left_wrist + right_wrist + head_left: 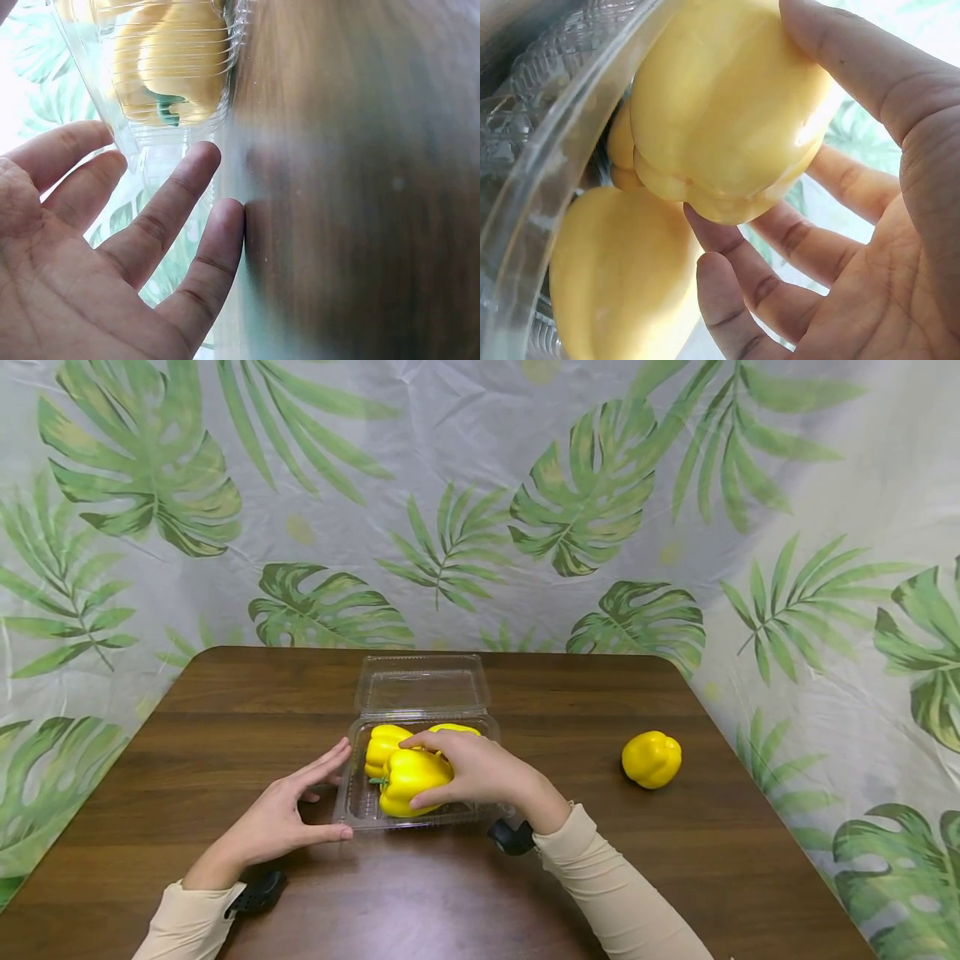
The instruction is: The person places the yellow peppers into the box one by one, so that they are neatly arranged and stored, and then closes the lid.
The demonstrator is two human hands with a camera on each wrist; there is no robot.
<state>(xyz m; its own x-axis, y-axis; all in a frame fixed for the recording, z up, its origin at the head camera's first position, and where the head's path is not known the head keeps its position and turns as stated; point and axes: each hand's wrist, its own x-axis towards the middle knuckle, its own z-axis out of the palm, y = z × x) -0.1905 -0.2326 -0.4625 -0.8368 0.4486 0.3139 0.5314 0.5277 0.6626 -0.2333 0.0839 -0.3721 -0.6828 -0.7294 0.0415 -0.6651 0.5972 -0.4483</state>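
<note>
A clear plastic clamshell container [347, 806] lies on the table with its lid [422, 687] folded back. Two yellow bell peppers sit inside: one at the back left [384, 745], the other at the back right [456, 727], partly covered by my right hand. That right hand [480, 768] grips a third yellow bell pepper [411, 783] between thumb and fingers, over the front of the container, its green stem pointing left. My left hand [281, 814] spreads around the container's left side, fingertips and thumb right at the rim, as the left wrist view also shows.
Off to the right on the brown wooden table [570, 877] lies another yellow bell pepper [652, 760]. A leaf-patterned cloth [465, 468] hangs behind the table and along its sides. Each wrist wears a black camera mount [257, 893].
</note>
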